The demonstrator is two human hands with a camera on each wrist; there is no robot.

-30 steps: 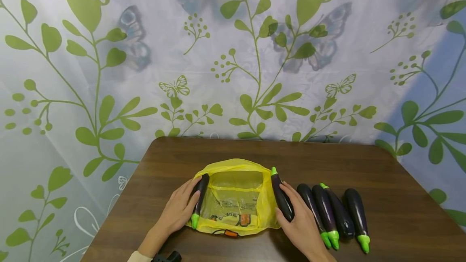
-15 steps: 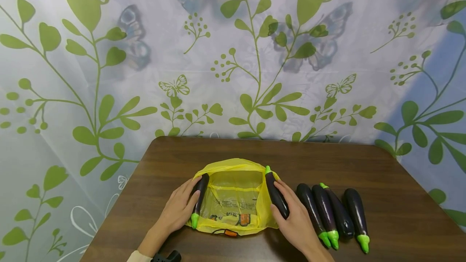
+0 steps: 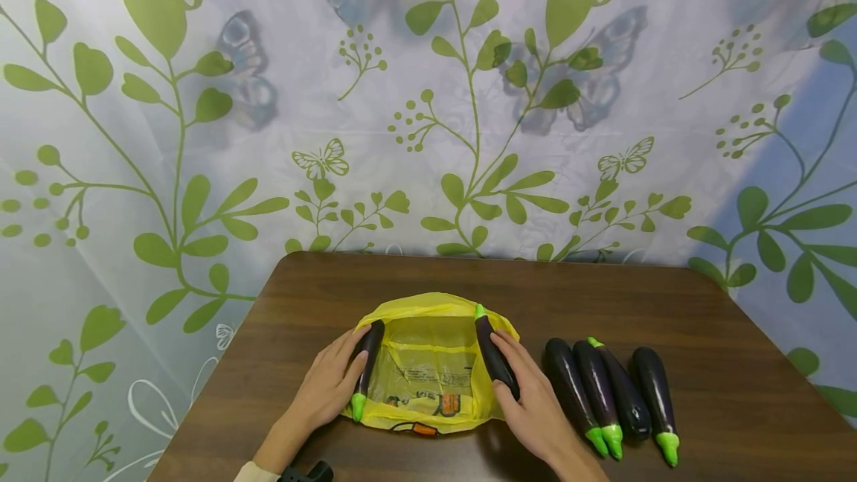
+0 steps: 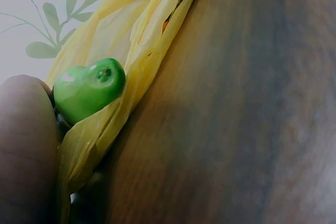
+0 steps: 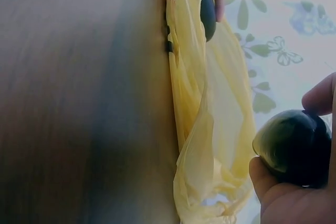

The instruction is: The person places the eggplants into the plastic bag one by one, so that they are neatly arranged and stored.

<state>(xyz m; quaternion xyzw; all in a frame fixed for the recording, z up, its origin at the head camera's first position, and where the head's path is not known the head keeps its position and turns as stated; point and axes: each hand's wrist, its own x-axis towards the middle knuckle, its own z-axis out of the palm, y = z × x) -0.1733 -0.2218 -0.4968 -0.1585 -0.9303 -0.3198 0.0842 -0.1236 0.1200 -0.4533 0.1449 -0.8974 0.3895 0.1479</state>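
Note:
A yellow plastic bag (image 3: 431,305) lies on the table with its mouth spread wide. At its left rim my left hand (image 3: 321,385) grips an eggplant (image 3: 368,363), green stem toward me; that stem (image 4: 86,90) sticks out beside the bag's edge in the left wrist view. My right hand (image 3: 532,400) holds a second eggplant (image 3: 494,355) by its lower body, thumb on one side and fingers on the other. This one overlaps the bag's right rim, its green stem pointing away. In the right wrist view its rounded dark end (image 5: 289,148) shows between thumb and fingers.
Several more eggplants (image 3: 652,393) lie side by side on the brown wooden table (image 3: 743,393), right of my right hand. A patterned curtain (image 3: 402,110) hangs behind the table's back edge.
My right hand has moved left with its eggplant, from just outside the bag's right side to over its right rim. My left hand and its eggplant have stayed put.

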